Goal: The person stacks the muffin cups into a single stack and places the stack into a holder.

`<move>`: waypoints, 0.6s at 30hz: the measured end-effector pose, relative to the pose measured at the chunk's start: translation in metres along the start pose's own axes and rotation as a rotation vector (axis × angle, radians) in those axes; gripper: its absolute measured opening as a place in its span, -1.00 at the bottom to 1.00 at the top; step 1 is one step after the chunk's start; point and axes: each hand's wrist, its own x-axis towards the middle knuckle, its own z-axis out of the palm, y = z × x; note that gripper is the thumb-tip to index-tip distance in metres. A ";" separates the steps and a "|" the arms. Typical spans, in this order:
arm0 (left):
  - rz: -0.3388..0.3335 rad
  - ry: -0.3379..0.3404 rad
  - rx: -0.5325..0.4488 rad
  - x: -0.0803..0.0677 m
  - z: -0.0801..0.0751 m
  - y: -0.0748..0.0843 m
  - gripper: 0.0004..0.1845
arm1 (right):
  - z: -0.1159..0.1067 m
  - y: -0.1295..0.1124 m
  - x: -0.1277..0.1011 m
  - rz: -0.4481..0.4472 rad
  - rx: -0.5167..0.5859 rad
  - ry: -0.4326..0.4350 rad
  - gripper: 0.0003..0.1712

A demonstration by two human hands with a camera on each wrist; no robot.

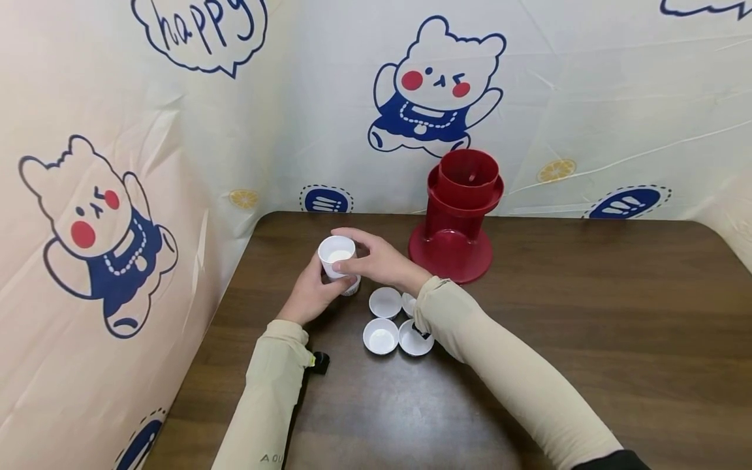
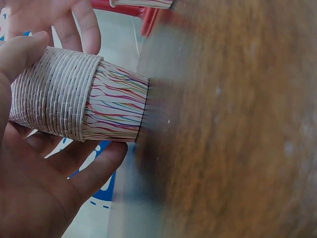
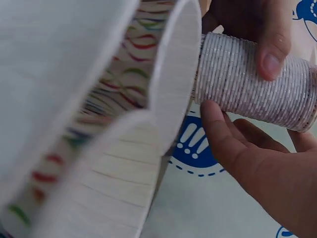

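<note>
A stack of nested white paper cups is held above the far left part of the table. Their stacked rims show as tight ridges, and the lowest cup has thin coloured stripes. My left hand grips the stack from the near left, its thumb across the front. From the right, my right hand holds the upper part, thumb on the near side and fingers round the far side. Just right of the hands, several single paper cups stand mouth up in a close cluster, partly hidden by my right sleeve.
Behind the cup cluster stands a red plastic holder with a round base and upright cylinders. A brown wooden table stretches to the right. Hanging cloth with cartoon bears borders its back and left edges.
</note>
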 end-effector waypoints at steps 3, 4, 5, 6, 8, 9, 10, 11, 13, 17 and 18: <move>0.003 -0.003 0.000 0.000 0.001 0.000 -0.14 | -0.003 -0.003 -0.002 0.005 -0.049 -0.009 -0.26; 0.003 -0.003 0.001 0.000 0.001 0.000 -0.14 | -0.005 -0.003 -0.002 0.006 -0.072 -0.013 -0.23; 0.001 -0.002 -0.001 0.000 0.001 -0.001 -0.14 | -0.008 -0.004 -0.002 0.009 -0.088 -0.016 -0.20; -0.001 -0.003 -0.002 0.000 0.002 -0.001 -0.14 | -0.011 -0.004 -0.003 0.010 -0.099 -0.016 -0.18; -0.008 -0.006 -0.004 0.000 0.003 -0.001 -0.12 | -0.019 -0.006 -0.006 0.011 -0.114 -0.005 -0.15; -0.015 -0.006 -0.002 0.000 0.003 0.000 -0.12 | -0.024 -0.007 -0.009 0.011 -0.120 0.004 -0.16; -0.023 -0.005 -0.003 0.000 0.003 0.000 -0.12 | -0.030 -0.008 -0.012 0.011 -0.127 0.012 -0.18; -0.033 -0.006 -0.001 0.001 0.004 0.001 -0.11 | -0.036 -0.010 -0.016 0.008 -0.133 0.020 -0.22; -0.045 -0.008 0.005 0.001 0.003 0.002 -0.11 | -0.048 -0.013 -0.024 0.001 -0.175 0.035 -0.30; -0.066 -0.003 0.017 0.001 0.002 0.003 -0.10 | -0.071 -0.019 -0.046 0.009 -0.275 0.038 -0.42; -0.067 -0.001 0.018 0.000 0.001 0.003 -0.10 | -0.075 -0.019 -0.051 0.016 -0.295 0.035 -0.43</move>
